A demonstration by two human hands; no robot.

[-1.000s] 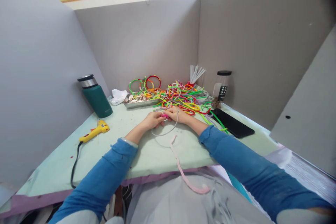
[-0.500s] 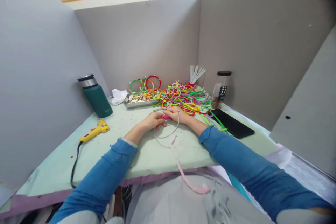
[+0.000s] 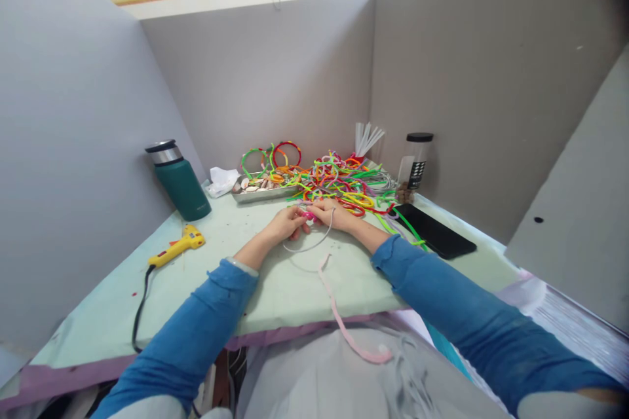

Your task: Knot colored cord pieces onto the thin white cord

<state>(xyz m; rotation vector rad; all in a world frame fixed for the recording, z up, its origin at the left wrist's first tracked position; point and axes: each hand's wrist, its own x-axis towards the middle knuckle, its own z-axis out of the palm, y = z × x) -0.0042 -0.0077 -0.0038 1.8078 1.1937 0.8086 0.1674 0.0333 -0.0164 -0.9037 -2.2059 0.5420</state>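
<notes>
My left hand [image 3: 284, 225] and my right hand [image 3: 330, 213] meet over the middle of the table. Their fingertips pinch a small bright pink piece [image 3: 308, 215] between them; its exact shape is mostly covered. A thin grey cord [image 3: 314, 247] curves in a loop below both hands, one end rising beside my right hand. Nearer to me, a pale pink fuzzy strip [image 3: 339, 314] hangs over the table's front edge onto my lap.
A yellow glue gun [image 3: 177, 247] and a green bottle [image 3: 181, 186] stand to the left. Behind my hands are a metal tray [image 3: 265, 194] of shell-like pieces and a tangle of coloured fuzzy stems [image 3: 339, 177]. At right lie a black phone [image 3: 435, 230] and a clear jar [image 3: 413, 167].
The fingers of both hands have shifted slightly around the pink piece. The grey cord's loop has risen and become shallower. Everything else stays in place.
</notes>
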